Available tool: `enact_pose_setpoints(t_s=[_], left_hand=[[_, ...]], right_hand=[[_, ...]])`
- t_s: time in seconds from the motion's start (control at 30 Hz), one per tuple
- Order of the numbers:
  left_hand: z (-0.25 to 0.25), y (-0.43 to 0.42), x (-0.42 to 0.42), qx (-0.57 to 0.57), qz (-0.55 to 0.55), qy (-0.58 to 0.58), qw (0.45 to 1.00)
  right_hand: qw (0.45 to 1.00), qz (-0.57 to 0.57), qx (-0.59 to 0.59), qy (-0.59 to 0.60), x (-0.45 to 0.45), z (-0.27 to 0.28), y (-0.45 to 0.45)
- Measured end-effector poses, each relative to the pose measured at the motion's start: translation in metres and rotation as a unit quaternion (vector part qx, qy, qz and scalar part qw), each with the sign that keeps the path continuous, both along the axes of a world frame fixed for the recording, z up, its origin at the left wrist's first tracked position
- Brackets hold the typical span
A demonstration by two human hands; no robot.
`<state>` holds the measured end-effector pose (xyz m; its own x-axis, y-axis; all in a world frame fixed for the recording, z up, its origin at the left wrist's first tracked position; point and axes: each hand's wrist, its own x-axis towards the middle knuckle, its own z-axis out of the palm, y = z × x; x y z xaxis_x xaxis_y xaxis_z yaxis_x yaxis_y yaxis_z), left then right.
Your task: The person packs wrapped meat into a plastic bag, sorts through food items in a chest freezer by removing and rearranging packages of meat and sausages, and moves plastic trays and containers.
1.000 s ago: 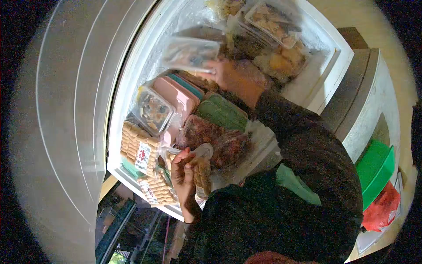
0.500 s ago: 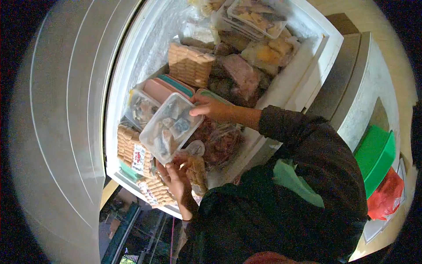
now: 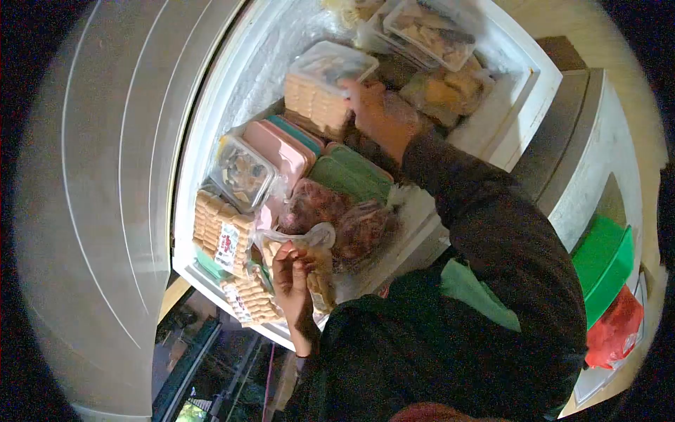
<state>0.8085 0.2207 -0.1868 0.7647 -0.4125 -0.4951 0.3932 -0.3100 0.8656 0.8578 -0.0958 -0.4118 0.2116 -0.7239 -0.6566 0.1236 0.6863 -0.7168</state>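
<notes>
A clear plastic container [image 3: 330, 63] with pieces of food inside rests on top of a pack of light-brown sausage-like rolls [image 3: 315, 105] in the chest freezer. My right hand [image 3: 383, 116] grips its near right side; some of its fingers are blurred. Lower down, my left hand [image 3: 294, 278] is held with its fingers loosely bent and nothing visible in them. It hovers over a bag of tan food [image 3: 320, 271], beside a pack of rolls with a printed label [image 3: 226, 243].
Pink tubs [image 3: 281, 148], a green-lidded tub [image 3: 351, 172], bagged dark red meat [image 3: 316, 204] and another clear container [image 3: 242, 172] fill the freezer's middle. Stacked containers [image 3: 429, 32] sit at the back. The raised lid [image 3: 105, 176] stands left; a green tub [image 3: 601, 271] is outside, right.
My right hand has carried the clear container up and back onto the pack of rolls. My left hand has come off it, uncovering the pink tubs and meat.
</notes>
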Motion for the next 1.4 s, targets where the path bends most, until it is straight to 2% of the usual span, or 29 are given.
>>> enact_pose_setpoints(t_s=[0.03, 0.1, 0.17, 0.2, 0.27, 0.33, 0.53, 0.6, 0.67, 0.7, 0.77, 0.83, 0.9, 1.03, 1.23, 1.3, 1.33, 1.4], left_hand=[[0.001, 0.001, 0.000, 0.005, 0.001, -0.004, 1.000], [0.000, 0.001, 0.000, 0.011, 0.001, -0.013, 1.000], [0.005, -0.003, 0.001, 0.029, 0.003, 0.000, 1.000], [0.003, -0.004, 0.002, 0.025, 0.003, 0.001, 1.000], [-0.010, 0.007, 0.003, 0.010, -0.001, -0.018, 1.000], [-0.007, 0.004, 0.004, 0.016, 0.002, -0.002, 1.000], [-0.003, -0.004, 0.006, 0.006, -0.022, 0.015, 1.000], [-0.003, -0.003, 0.006, 0.012, -0.030, 0.008, 0.999], [-0.005, -0.001, 0.005, 0.012, -0.029, -0.001, 1.000], [-0.005, -0.001, 0.005, 0.007, -0.033, -0.005, 0.999], [-0.001, 0.001, 0.004, 0.002, -0.040, -0.012, 0.999], [0.002, 0.001, 0.006, 0.005, -0.032, -0.006, 0.999], [0.002, 0.003, 0.004, 0.012, -0.031, -0.003, 0.999], [0.002, 0.000, 0.006, 0.029, -0.044, -0.017, 0.998], [0.002, 0.006, 0.003, 0.034, -0.035, -0.004, 0.999], [-0.005, 0.010, 0.003, 0.021, -0.030, 0.002, 0.999], [-0.008, 0.011, 0.003, 0.009, -0.029, 0.010, 0.999], [-0.005, 0.001, 0.005, 0.005, -0.030, 0.025, 0.999]], right_hand=[[0.997, -0.037, -0.011, 0.066, 0.009, -0.009, -0.004], [0.991, -0.052, -0.048, 0.112, 0.028, -0.023, -0.008], [0.993, -0.066, -0.047, 0.084, 0.041, -0.035, -0.012], [0.996, -0.072, -0.028, 0.033, 0.045, -0.032, -0.017], [0.999, -0.028, -0.028, -0.019, 0.046, -0.051, -0.023], [0.994, 0.073, -0.074, -0.030, 0.049, -0.111, -0.035], [0.971, 0.199, -0.120, -0.062, 0.052, -0.156, -0.040], [0.948, 0.196, -0.244, 0.057, 0.053, -0.176, -0.043], [0.897, 0.186, -0.360, 0.174, 0.053, -0.194, -0.046], [0.862, 0.178, -0.416, 0.230, 0.054, -0.190, -0.048], [0.856, 0.152, -0.429, 0.245, 0.049, -0.182, -0.049], [0.916, 0.117, -0.348, 0.163, 0.031, -0.122, -0.050], [0.908, 0.221, -0.321, 0.151, 0.034, -0.135, -0.053], [0.926, 0.289, -0.223, 0.100, 0.039, -0.140, -0.060], [0.932, 0.357, -0.051, 0.033, 0.015, -0.089, -0.061], [0.929, 0.366, -0.050, 0.019, 0.003, -0.054, -0.051], [0.928, 0.362, -0.088, 0.017, -0.003, -0.031, -0.040], [0.928, 0.359, -0.093, 0.042, -0.003, -0.029, -0.036]])
